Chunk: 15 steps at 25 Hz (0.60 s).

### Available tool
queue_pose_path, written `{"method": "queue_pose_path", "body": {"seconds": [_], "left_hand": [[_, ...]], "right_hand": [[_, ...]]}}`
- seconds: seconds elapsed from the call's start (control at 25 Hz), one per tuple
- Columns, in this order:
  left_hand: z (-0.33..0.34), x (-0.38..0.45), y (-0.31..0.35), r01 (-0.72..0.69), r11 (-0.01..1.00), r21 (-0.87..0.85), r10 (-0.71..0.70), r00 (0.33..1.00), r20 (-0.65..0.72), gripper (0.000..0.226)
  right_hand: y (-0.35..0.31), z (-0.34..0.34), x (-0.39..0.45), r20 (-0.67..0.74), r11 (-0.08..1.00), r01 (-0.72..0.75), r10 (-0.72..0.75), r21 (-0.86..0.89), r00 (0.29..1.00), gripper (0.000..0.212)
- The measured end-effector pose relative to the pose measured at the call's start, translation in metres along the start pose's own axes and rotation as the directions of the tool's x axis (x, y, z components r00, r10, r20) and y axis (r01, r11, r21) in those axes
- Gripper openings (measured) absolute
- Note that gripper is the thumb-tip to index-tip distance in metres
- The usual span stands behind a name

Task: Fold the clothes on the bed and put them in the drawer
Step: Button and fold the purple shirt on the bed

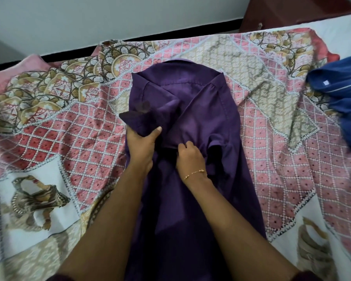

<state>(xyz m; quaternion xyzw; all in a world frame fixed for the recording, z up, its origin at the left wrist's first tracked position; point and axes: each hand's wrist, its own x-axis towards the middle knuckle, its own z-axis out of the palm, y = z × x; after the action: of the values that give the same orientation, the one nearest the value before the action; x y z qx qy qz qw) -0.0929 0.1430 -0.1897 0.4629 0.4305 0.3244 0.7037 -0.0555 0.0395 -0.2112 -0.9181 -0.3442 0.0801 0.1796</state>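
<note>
A person's two bare forearms reach forward over a purple shirt (201,122) laid lengthwise down the middle of a bed, its hem toward the camera and its collar at the far end. The left hand (142,142) grips the folded-in left sleeve, thumb curled over the top of the cloth and fingers tucked beneath it. The right hand (188,157), a thin gold bracelet (195,173) at the wrist, has its fingers bunched together on a fold at the shirt's centre, apparently pinching the fabric. Both sides of the garment are turned inward so the sleeves cross over the back, which suggests the first lengthwise folds are made; the long body is still unfolded, so the crosswise folds appear to remain, and nothing is yet put away. The shirt is a deep, plain purple, lightly creased, with a stitched yoke seam below the collar. It lies on a patterned bedspread (272,138) of pink lattice, beige panels and floral medallions. Further off at the right edge, a blue garment (344,98) with a small white label sits in a loose heap, seemingly still awaiting folding. Beyond the bed's far corner stands a dark reddish-brown cabinet (282,13); whether it holds the drawer cannot be told.
</note>
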Motion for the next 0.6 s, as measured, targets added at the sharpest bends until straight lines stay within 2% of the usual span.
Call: {"method": "queue_pose_path", "body": {"seconds": [0.04,0.08,0.12,0.2,0.24,0.32,0.36,0.4,0.48,0.52,0.56,0.6], "left_hand": [[0.001,0.002,0.003,-0.023,0.998,0.053,0.026,0.999,-0.04,0.032],[0.005,0.001,0.01,-0.027,0.998,0.05,0.03,0.998,-0.056,0.013],[0.006,0.002,0.016,-0.013,1.0,0.026,0.015,0.995,-0.096,0.007],[0.007,0.002,0.026,0.052,0.998,-0.045,-0.057,0.99,-0.13,0.018],[0.008,0.003,0.028,0.074,0.996,-0.056,-0.08,0.991,-0.11,0.018],[0.011,0.002,0.032,0.094,0.994,-0.048,-0.096,0.994,-0.054,0.037],[0.013,-0.001,0.035,0.077,0.996,-0.048,-0.079,0.996,-0.042,0.048],[0.014,-0.002,0.037,0.048,0.998,-0.051,-0.051,0.997,-0.058,0.052],[0.018,-0.007,0.039,-0.003,0.999,-0.033,0.0,0.995,-0.1,0.044],[0.021,-0.008,0.043,-0.049,0.998,-0.041,0.044,0.992,-0.118,0.033],[0.025,-0.009,0.047,-0.12,0.993,-0.006,0.118,0.983,-0.138,0.027],[0.024,-0.009,0.047,-0.211,0.976,0.052,0.216,0.969,-0.122,0.033]], "right_hand": [[-0.011,0.0,0.006,0.029,0.996,-0.031,0.029,0.08,0.999,0.012],[-0.024,-0.005,0.011,0.075,0.981,-0.083,0.071,0.174,0.995,0.013],[-0.032,-0.004,0.017,0.093,0.93,-0.159,0.136,0.332,0.986,0.019],[-0.044,-0.005,0.024,0.23,0.722,-0.3,0.198,0.623,0.953,0.027],[-0.046,-0.004,0.024,0.241,0.699,-0.317,0.208,0.642,0.948,0.031],[-0.037,0.003,0.022,0.078,0.868,-0.184,0.167,0.46,0.983,0.033],[-0.03,0.007,0.019,0.062,0.925,-0.113,0.097,0.364,0.993,0.035],[-0.026,0.006,0.016,0.158,0.951,-0.073,0.026,0.301,0.987,0.04],[-0.021,0.006,0.011,0.358,0.975,0.005,-0.086,0.222,0.93,0.046],[-0.021,0.007,0.012,0.393,0.98,0.017,-0.095,0.199,0.914,0.046],[-0.02,0.008,0.015,0.37,0.985,0.055,-0.111,0.161,0.923,0.045],[-0.018,0.012,0.02,0.321,0.987,0.076,-0.117,0.139,0.94,0.043]]}}
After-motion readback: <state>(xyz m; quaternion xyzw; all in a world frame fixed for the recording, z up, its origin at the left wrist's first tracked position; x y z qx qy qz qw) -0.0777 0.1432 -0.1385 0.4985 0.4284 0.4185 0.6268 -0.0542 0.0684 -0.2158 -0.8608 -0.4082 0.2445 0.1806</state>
